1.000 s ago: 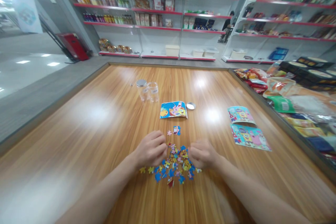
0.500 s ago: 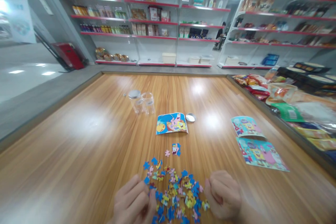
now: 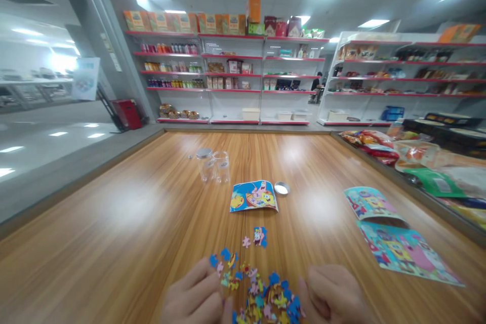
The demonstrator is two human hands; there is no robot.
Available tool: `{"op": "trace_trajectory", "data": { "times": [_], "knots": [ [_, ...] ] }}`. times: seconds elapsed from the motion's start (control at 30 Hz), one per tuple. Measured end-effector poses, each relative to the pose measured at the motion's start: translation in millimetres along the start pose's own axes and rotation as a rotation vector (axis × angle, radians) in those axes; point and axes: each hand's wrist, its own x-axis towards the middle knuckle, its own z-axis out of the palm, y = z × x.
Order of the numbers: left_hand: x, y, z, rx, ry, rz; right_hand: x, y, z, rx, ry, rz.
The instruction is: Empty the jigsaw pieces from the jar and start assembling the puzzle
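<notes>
A pile of jigsaw pieces, blue, yellow and pink, lies loose on the table in front of me. At its left edge rests my left hand, closed with the fingers curled; nothing shows in it. My right hand is a loose fist at the right edge of the pile, with no piece visible in it. Beyond the pile lie a few joined pieces and a single pink piece. Further off is a curled cartoon picture sheet. The lower part of the pile is cut off by the frame.
Two clear jars stand beyond the sheet to the left, one with a lid on. A loose jar lid lies right of the sheet. Two more picture sheets are at the right. Packaged goods line the table's right edge.
My view has tilted upward, so the table and hands sit lower in the picture. Both hands stay closed beside the pile, and the pieces look unmoved.
</notes>
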Motion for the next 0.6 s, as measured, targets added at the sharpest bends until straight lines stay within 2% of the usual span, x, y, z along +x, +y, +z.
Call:
{"op": "trace_trajectory", "data": {
  "times": [0.1, 0.23, 0.3, 0.4, 0.53, 0.6],
  "knots": [
    [5, -2, -6.2, 0.001, -0.130, -0.015, 2, -1, 1, -0.008, -0.077, 0.082],
    [8, -9, -18.1, 0.005, -0.252, -0.201, -1, -4, 7, -0.024, -0.138, 0.090],
    [6, -21, -22.7, 0.006, -0.231, -0.244, -3, -2, 11, -0.018, -0.140, 0.127],
    [3, -50, -22.9, -0.012, -0.185, -0.269, -4, 12, 23, 0.064, -0.139, 0.234],
    [6, -89, -5.7, -0.093, -0.192, -0.253, 13, 44, 49, 0.247, -0.068, 0.338],
    [9, -102, 7.1, -0.072, -0.119, -0.310, 26, 54, 62, 0.272, -0.022, 0.369]
  ]
}}
